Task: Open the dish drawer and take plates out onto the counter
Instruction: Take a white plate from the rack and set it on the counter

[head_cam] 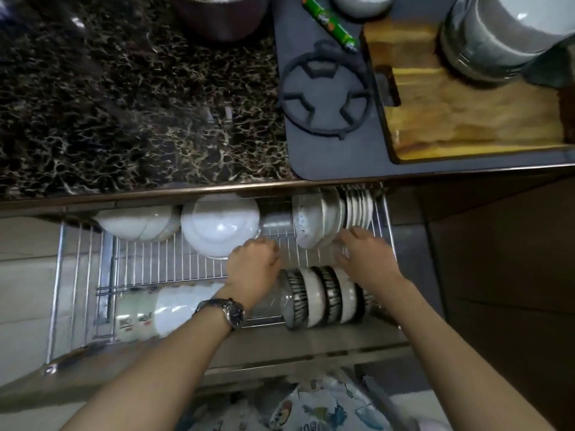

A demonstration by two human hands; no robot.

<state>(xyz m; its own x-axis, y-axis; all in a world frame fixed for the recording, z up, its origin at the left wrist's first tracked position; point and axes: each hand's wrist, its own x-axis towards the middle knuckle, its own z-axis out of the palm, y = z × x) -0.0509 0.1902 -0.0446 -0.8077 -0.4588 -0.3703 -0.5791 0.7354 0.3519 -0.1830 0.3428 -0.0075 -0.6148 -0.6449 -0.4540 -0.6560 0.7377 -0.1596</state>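
Observation:
The dish drawer (77, 275), a wire rack, stands pulled out below the dark marble counter (124, 104). White plates (357, 209) stand on edge at its back right, next to grey bowls (311, 222). My right hand (364, 256) reaches in with fingers spread, its fingertips at the lower edge of those plates and bowls; whether it grips one is unclear. My left hand (252, 265), with a wristwatch on the wrist, is curled at the rim of a large white bowl (217, 225) in the middle of the rack.
A second white bowl (137, 223) lies at the back left. Striped bowls (323, 297) stand in the front row, white cups (155, 312) to their left. On the counter sit a gas hob (323, 98), a wooden board (466, 104) with stacked bowls, and a green tube (329, 21).

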